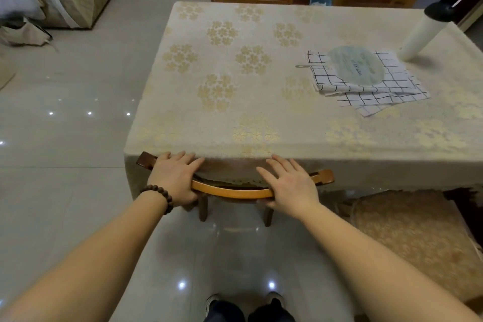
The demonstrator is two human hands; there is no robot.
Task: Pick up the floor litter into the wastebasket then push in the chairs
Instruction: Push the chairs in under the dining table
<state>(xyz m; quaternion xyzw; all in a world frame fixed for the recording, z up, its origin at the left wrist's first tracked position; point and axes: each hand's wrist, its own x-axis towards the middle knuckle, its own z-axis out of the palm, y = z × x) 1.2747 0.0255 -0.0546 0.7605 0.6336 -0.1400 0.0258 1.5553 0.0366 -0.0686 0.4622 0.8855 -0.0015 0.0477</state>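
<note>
Chair [235, 193]: lower centre, tucked under the draped surface [235, 73].
Left hand [173, 178], right hand [290, 185]: fingers [183, 158] laid straight across its top rail, nothing clasped.
Handling: judged stiff, fairly heavy; best pushed at the rail.

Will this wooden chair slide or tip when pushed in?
Likely slides easily: the tile floor looks polished. The chair looks rigid, so should move whole. With left hand and right hand high on its backrest, it might rock slightly.

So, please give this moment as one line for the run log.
step: push in chair | left hand pressing its top rail | right hand pressing same rail | seat under table
</note>
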